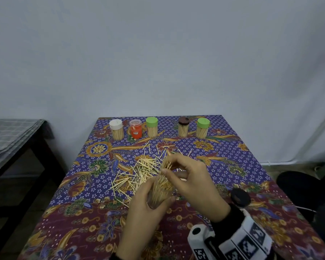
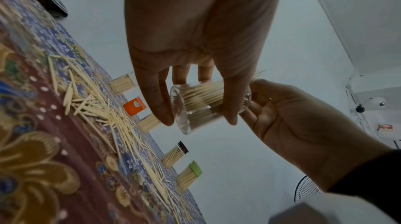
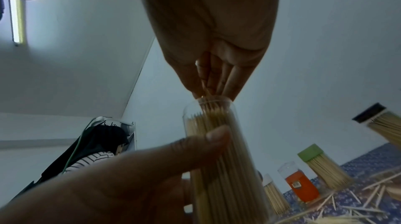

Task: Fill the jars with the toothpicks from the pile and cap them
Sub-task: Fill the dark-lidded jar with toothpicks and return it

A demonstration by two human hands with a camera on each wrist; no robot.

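The floral-clothed table (image 1: 242, 184) carries a toothpick pile (image 1: 139, 171) at its middle and five capped jars (image 1: 152, 127) along the far edge. Above the near half, the left hand (image 1: 144, 218) grips a clear jar (image 1: 160, 190), long axis tilted, mouth pointing away and upward. The right hand (image 1: 193, 184) pinches a toothpick bundle (image 1: 165, 164) at that mouth.

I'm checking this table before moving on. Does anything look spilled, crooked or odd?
Loose toothpicks lie scattered on the tablecloth, but that is the working pile. The jar in the left hand is tilted and uncapped, with the right hand at its mouth. The five capped jars stand upright.
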